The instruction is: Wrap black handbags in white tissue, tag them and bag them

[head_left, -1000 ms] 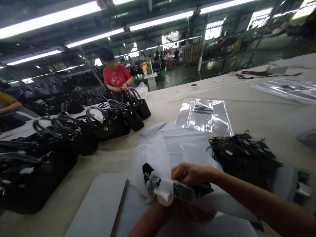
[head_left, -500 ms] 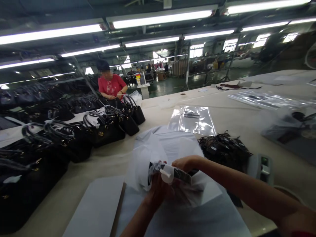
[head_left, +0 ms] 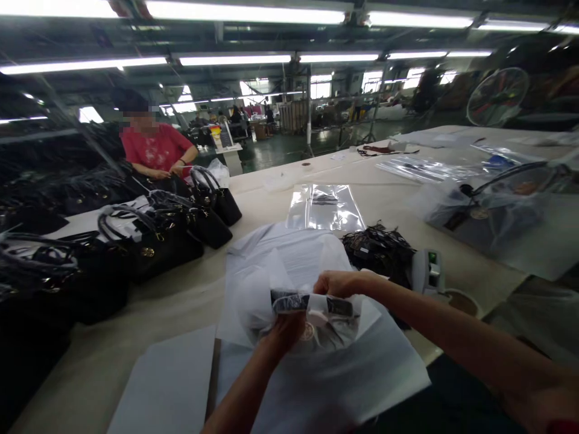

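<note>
A long cloth-covered table [head_left: 262, 205] is seen under strip lights in a large workshop, and beyond its far side a person in red [head_left: 156, 147] is seen by the row of black bags [head_left: 165, 241]. Here, on the white sheets [head_left: 289, 386], is the wrapped bag [head_left: 337, 331], its round emblem turned to the near side, its long axis laid roughly left to right; its film-wrapped handle [head_left: 289, 303] is lined up the same way. The left hand [head_left: 289, 328] is tucked in under the handle, its fingertips hidden; the right hand [head_left: 337, 283] is curled at the bag's far side, and whether anything is pinched by either cannot be told. To the left, a pale board [head_left: 165, 380] is set close by, with bare cloth shown between it and the black bags. To the right, room is narrowed by dark tags [head_left: 377, 247] and the table's slanting near edge.
</note>
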Motion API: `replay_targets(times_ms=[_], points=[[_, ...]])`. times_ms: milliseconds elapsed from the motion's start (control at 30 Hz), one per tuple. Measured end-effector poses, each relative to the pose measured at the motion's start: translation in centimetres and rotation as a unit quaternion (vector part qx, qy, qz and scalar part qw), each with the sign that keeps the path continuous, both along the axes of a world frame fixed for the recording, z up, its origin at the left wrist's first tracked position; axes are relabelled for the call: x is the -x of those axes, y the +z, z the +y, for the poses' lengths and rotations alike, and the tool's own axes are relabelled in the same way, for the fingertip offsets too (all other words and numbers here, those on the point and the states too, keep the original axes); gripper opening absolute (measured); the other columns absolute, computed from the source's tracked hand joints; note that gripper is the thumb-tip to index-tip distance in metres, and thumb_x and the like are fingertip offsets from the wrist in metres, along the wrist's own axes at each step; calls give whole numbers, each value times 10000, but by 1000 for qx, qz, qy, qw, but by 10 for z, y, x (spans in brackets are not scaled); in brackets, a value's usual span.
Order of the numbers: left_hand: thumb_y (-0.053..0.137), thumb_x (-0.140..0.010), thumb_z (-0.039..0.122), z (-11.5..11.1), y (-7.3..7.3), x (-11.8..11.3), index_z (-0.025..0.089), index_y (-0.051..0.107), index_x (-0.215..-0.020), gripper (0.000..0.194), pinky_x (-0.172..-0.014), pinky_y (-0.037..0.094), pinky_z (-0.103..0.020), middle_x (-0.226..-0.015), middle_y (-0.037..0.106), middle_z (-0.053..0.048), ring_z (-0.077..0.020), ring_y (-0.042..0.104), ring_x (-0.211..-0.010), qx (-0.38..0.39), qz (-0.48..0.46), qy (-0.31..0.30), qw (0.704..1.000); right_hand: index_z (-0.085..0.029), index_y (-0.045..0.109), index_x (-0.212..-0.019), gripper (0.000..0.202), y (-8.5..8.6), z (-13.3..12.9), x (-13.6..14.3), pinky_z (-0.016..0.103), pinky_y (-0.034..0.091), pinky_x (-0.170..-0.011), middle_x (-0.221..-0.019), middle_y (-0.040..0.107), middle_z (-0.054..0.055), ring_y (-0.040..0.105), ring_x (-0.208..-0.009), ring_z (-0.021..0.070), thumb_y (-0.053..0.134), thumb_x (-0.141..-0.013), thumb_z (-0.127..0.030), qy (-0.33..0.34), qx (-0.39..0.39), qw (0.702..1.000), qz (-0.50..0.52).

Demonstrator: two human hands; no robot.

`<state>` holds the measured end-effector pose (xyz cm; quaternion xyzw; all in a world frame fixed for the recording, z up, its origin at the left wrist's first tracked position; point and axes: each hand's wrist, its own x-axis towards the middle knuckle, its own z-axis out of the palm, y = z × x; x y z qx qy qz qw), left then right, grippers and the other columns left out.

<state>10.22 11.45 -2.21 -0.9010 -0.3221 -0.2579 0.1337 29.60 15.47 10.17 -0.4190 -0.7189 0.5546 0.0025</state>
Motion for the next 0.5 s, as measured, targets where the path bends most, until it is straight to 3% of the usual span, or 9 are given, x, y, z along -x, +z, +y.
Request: replay_targets(times_ms=[133, 333, 433, 500], points=[[440, -824, 70, 2, 4, 4, 136, 579, -1072, 291, -908, 453, -412, -922, 649, -96, -226, 595, -943, -19, 11, -40, 999, -113, 712, -724, 279, -7, -7, -5, 213, 389, -570, -591, 593, -28, 494, -571, 97, 672, -600, -361, -105, -27, 989, 103], [461, -880, 110, -6, 29, 14, 164, 581, -1009, 185, -915, 427, -341, -881, 624, -54, -152, 587, -878, -92, 62, -125, 986, -127, 670, -696, 433, 14, -40, -10, 229, 386, -613, -621, 582, -13, 512, -633, 113, 546, -789, -531, -239, -131, 940, 204], [480, -864, 94, -10, 35, 17, 145, 584, -1026, 200, -930, 412, -330, -868, 613, -42, -148, 579, -887, -151, 120, -129, 973, -137, 687, -716, 419, 17, -63, -21, 255, 418, -701, -711, 647, 18, 566, -734, 153, 576, -772, -536, -336, -193, 900, 201], [502, -844, 110, -15, 31, 18, 137, 589, -1067, 241, -933, 412, -345, -911, 614, -55, -170, 572, -934, -178, 150, -112, 966, -149, 700, -757, 410, 8, -76, -36, 268, 426, -742, -757, 671, 30, 586, -784, 173, 573, -774, -538, -427, -233, 855, 180]])
